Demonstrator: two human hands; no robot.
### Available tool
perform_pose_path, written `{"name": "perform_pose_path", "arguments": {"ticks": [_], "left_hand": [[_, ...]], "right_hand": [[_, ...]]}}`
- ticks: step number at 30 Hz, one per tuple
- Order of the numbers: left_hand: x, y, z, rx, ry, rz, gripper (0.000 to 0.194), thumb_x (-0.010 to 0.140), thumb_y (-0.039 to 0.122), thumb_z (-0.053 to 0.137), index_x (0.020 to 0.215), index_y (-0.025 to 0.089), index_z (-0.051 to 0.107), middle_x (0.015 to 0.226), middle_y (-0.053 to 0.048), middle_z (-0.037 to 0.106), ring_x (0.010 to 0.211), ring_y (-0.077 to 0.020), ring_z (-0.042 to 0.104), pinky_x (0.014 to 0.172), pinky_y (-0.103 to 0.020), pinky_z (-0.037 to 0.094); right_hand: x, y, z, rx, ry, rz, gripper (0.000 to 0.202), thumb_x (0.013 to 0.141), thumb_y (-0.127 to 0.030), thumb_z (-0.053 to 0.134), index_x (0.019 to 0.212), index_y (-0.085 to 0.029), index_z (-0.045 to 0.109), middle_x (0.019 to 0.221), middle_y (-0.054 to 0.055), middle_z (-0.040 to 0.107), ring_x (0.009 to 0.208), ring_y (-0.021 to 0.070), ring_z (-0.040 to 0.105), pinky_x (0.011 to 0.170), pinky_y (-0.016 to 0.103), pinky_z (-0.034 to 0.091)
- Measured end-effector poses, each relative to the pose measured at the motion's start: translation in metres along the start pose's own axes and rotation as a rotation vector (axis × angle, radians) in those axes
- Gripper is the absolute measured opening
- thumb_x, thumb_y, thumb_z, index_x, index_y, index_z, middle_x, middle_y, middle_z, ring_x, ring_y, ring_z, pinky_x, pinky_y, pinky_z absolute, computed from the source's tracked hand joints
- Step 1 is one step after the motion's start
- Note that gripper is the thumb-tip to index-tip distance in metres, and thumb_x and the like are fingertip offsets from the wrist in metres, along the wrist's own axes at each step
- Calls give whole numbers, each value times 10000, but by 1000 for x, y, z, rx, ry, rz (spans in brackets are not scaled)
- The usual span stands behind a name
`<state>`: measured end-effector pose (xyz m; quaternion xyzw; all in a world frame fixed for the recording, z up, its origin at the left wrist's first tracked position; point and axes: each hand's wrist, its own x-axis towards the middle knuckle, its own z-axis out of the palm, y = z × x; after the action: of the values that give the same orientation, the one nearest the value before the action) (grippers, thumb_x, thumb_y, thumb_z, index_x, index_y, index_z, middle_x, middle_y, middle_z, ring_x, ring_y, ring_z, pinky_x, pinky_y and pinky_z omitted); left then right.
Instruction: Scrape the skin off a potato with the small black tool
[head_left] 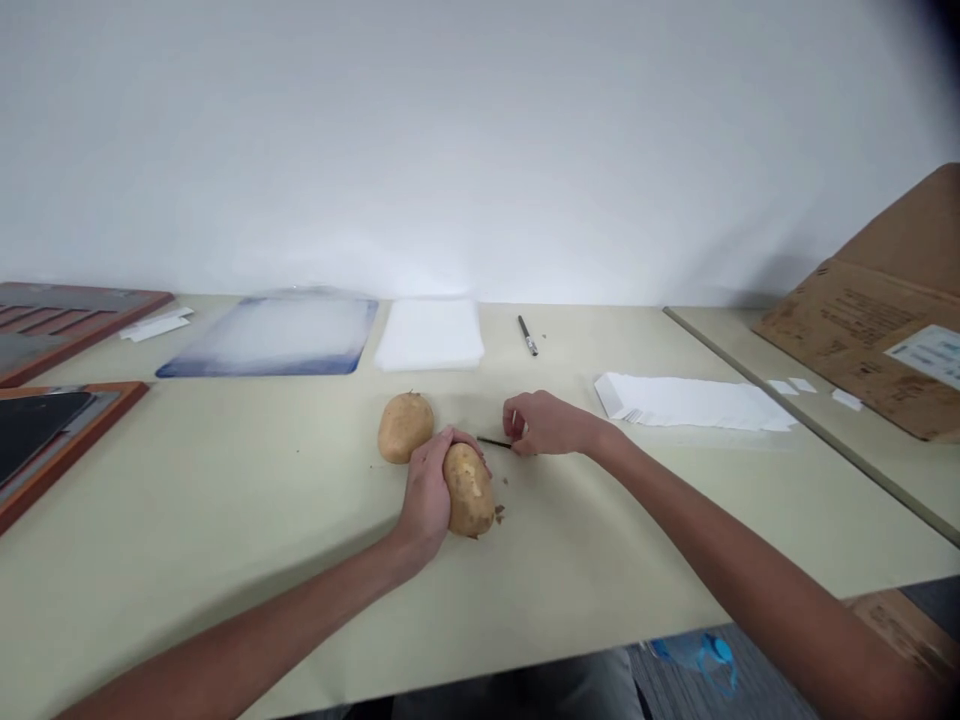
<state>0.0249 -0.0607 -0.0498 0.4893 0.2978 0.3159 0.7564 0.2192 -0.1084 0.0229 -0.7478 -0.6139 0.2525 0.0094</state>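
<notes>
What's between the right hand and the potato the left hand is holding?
The head view shows a thin dark stick and fingers of the left hand there.

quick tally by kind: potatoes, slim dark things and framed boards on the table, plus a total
Potatoes: 2 (one under the left hand, one behind it)
Slim dark things: 2 (one at the right hand, one farther back)
Framed boards: 2 (both at the left edge)
Total: 6
</notes>
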Motion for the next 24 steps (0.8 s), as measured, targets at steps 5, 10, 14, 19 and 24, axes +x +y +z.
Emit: {"name": "perform_pose_path", "arguments": {"ticks": [5,10,14,19,24], "left_hand": [[-2,1,8,-6,23,4,414,922,544,520,761,180,634,648,-50,679,558,-200,635,472,-283,530],[-1,0,23,-4,49,41,393,901,523,547,728,179,625,636,-43,679,545,-197,644,479,-272,502],[4,-4,34,-9,64,52,394,894,519,552,716,176,631,616,-37,667,561,-199,654,489,-266,498],[9,-3,41,-27,92,46,373,861,514,577,728,171,637,611,-41,670,562,-214,661,491,-285,511],[15,3,41,-45,98,10,367,862,505,571,707,175,614,608,-37,653,564,-214,660,482,-281,500]], "right_hand": [[-8,3,1,-9,-63,-13,64,787,-156,715,844,-130,702,896,70,743,771,179,678,607,266,502],[-18,12,4,-51,-70,-48,122,870,-226,719,805,-130,680,852,42,723,770,167,670,651,280,528],[-19,14,7,-122,-74,-79,151,862,-257,756,847,-130,677,866,39,711,790,167,663,701,298,545],[-12,10,6,-216,-87,-88,278,818,-325,810,953,-125,673,986,67,702,833,183,658,717,319,555],[-13,9,4,-272,-86,-89,326,824,-355,799,1020,-130,668,1050,80,694,878,199,667,728,328,559]]}}
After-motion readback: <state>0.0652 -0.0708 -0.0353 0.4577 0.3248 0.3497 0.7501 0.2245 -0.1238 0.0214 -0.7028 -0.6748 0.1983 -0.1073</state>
